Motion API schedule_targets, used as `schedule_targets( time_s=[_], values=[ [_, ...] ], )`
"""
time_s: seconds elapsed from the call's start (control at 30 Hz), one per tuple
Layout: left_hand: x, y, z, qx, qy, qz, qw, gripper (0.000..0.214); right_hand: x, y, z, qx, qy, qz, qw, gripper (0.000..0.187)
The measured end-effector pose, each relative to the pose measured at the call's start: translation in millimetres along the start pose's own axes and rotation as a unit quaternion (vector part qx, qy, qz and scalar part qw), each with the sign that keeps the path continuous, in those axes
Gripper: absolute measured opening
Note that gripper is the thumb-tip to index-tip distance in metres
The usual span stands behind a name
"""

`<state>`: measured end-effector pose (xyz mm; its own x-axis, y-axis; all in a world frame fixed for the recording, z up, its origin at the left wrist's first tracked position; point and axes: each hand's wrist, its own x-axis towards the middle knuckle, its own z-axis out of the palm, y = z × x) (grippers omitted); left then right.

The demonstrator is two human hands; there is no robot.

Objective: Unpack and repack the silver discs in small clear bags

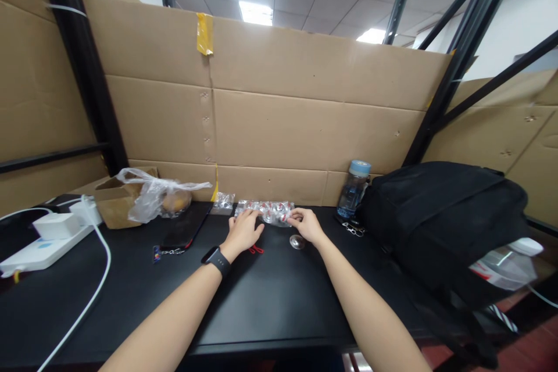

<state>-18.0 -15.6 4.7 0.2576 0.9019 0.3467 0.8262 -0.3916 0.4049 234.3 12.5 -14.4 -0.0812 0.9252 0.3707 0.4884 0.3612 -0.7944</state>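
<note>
The scene is closed off at the back by a cardboard wall (270, 64), in front of which a black bench (279, 308) is set. The right side of the bench is taken up by a black backpack (444, 215), and a brown paper bag (115, 203) is seen at the far left. A blue-capped bottle (349, 195) is stood beside the backpack. Near the foot of the wall, a shiny clear strip of packaging (271, 209), flecked with red, is laid crosswise between the two hands. Its near edge is met by the fingers of the left hand (244, 231), whose thumb is held apart. Its right end is met by the right hand (307, 225), with thumb and fingers drawn near each other; whether anything is pinched there cannot be told. The strip is judged light, crinkly and rather slippery, its contents perhaps easily crushed, so it is best taken by the edges or ends with a gentle fingertip pinch. A small clear disc (297, 242) is seen just below the right hand, and a red loop (256, 249) is found beside the left thumb.
</note>
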Motion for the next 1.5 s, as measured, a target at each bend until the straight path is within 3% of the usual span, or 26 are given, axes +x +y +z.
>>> schedule_targets(
  time_s=[0.17, 0.27, 0.4, 0.57, 0.63, 0.7, 0.77, 0.83, 0.9, 1.0, 1.2, 1.37, 1.5],
  values=[
    [4, -13, -12.9, 0.009, -0.014, 0.017, 1.000, 0.020, 10, 30, -25, -0.081, 0.043, 0.066, 0.994, 0.016],
    [8, -22, -23.3, -0.025, -0.064, 0.090, 0.994, 0.018, 14, 36, -27, -0.104, 0.047, 0.069, 0.991, 0.015],
    [9, -30, -32.3, -0.082, -0.163, 0.189, 0.965, 0.018, 17, 34, -18, -0.136, 0.063, 0.063, 0.987, 0.027],
    [6, -28, -29.7, -0.101, -0.223, 0.211, 0.946, 0.015, 12, 20, -21, -0.226, 0.069, 0.041, 0.971, 0.031],
    [6, -25, -26.4, -0.089, -0.225, 0.211, 0.947, 0.011, 7, 12, -29, -0.254, 0.027, 0.016, 0.967, 0.025],
    [5, -22, -23.9, -0.061, -0.215, 0.210, 0.952, 0.008, 0, 1, -37, -0.246, -0.069, -0.003, 0.967, 0.025],
    [3, -19, -22.4, -0.026, -0.193, 0.206, 0.959, 0.010, -9, -9, -43, -0.217, -0.172, -0.006, 0.961, 0.041],
    [0, -15, -21.7, 0.000, -0.163, 0.198, 0.967, 0.011, -16, -19, -44, -0.205, -0.222, -0.009, 0.953, 0.053],
    [-2, -12, -21.0, 0.002, -0.140, 0.189, 0.972, 0.011, -21, -26, -43, -0.201, -0.238, -0.005, 0.950, 0.046],
    [-3, -7, -18.9, -0.025, -0.118, 0.183, 0.976, 0.012, -23, -33, -39, -0.202, -0.243, 0.018, 0.949, 0.031],
    [-1, -4, -12.3, -0.044, -0.061, 0.171, 0.982, 0.006, -25, -39, -35, -0.225, -0.216, -0.005, 0.950, 0.051],
    [0, 1, -13.3, -0.084, 0.008, 0.103, 0.991, 0.012, -27, -45, -26, -0.093, -0.153, -0.073, 0.981, 0.049],
    [0, 6, -16.5, -0.119, 0.036, 0.070, 0.990, 0.012, -26, -51, -11, 0.036, -0.085, -0.087, 0.992, 0.048]
  ],
)
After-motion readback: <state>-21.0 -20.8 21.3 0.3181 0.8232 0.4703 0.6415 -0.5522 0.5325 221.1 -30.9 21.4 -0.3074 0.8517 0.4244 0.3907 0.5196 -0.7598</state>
